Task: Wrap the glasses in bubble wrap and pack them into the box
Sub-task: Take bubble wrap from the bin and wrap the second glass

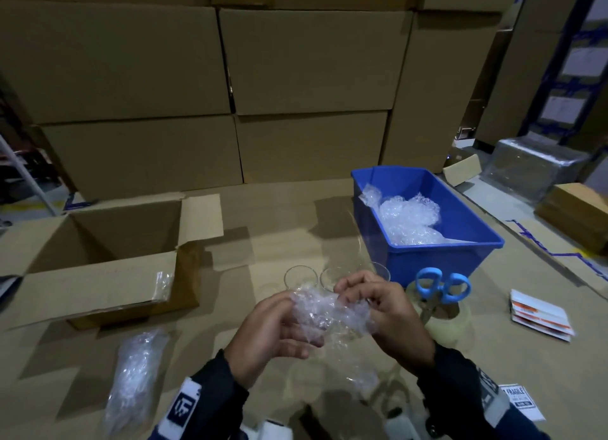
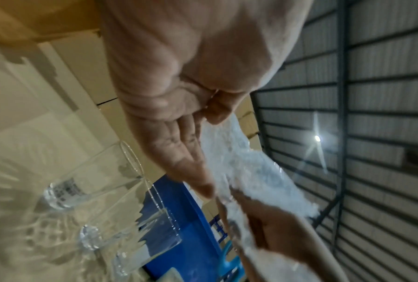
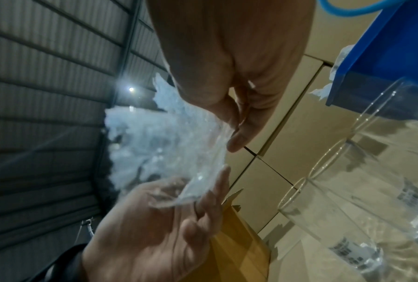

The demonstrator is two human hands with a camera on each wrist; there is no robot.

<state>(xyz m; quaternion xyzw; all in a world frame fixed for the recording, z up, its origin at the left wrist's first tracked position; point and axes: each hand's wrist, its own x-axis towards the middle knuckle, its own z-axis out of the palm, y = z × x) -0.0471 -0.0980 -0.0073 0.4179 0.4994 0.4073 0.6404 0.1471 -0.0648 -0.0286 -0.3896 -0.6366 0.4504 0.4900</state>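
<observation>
You held a crumpled sheet of bubble wrap between both hands, lifted off the cardboard work surface. Your left hand cupped it from below with the fingers loosely curled, the thumb pressing the sheet against them. Your right hand pinched the sheet's other edge between thumb and curled fingers. In the wrist views the sheet stretched from one hand to the other, with your right thumb and forefinger closed on its margin.

Just beyond your fingertips stood three clear drinking glasses, upright and unwrapped, in a row. Beyond your right hand sat a blue plastic bin holding more bubble wrap. Blue-handled scissors rested on a tape roll just to the right of your right hand, and a stack of labels lay farther right. An open cardboard box stood well to the left of your left hand. A wrapped bundle lay near your left forearm.
</observation>
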